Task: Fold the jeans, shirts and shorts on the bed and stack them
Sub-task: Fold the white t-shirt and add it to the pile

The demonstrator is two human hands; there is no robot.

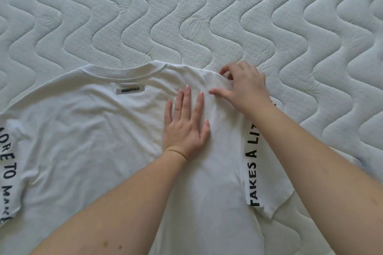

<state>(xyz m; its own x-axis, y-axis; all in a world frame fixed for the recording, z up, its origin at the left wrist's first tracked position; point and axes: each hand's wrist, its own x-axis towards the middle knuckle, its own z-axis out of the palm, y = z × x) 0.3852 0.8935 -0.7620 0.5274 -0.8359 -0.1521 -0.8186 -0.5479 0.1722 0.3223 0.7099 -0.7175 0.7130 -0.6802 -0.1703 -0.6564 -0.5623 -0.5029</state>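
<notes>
Pinched between our right hand [242,87] thumb and fingers: the shoulder corner of one white shirt [93,141], soft wrinkled knit, lying back up on the quilted, wave-stitched mattress [207,16]; our left hand [186,124] presses flat, fingers straight, just inward of that pinch. Right sleeve [255,172], black-lettered, is folded in below the pinch; left sleeve [10,172] lies unfolded far across. We judge folding barely begun; no jeans, shorts or stack in head view.
</notes>
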